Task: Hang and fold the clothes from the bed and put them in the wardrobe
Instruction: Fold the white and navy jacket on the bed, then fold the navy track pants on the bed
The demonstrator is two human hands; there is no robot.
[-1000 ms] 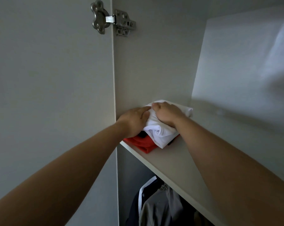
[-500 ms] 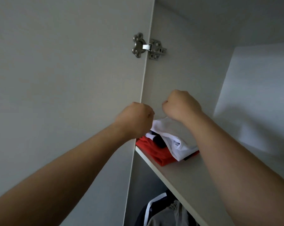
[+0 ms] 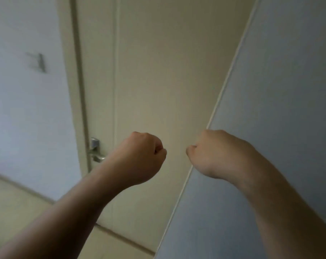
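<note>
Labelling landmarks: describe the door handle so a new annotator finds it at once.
Find the cream door filling the middle of the view. Follow its left edge down to the level of the left hand. The handle there is the only shiny metal part, a lever below a small plate.

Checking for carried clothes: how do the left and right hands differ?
The left hand is in front of the cream door; the right hand overlaps the edge of the grey panel. The left hand's curled fingers point right, the right hand's point left. Both are fists, holding nothing, at about the same height.
</note>
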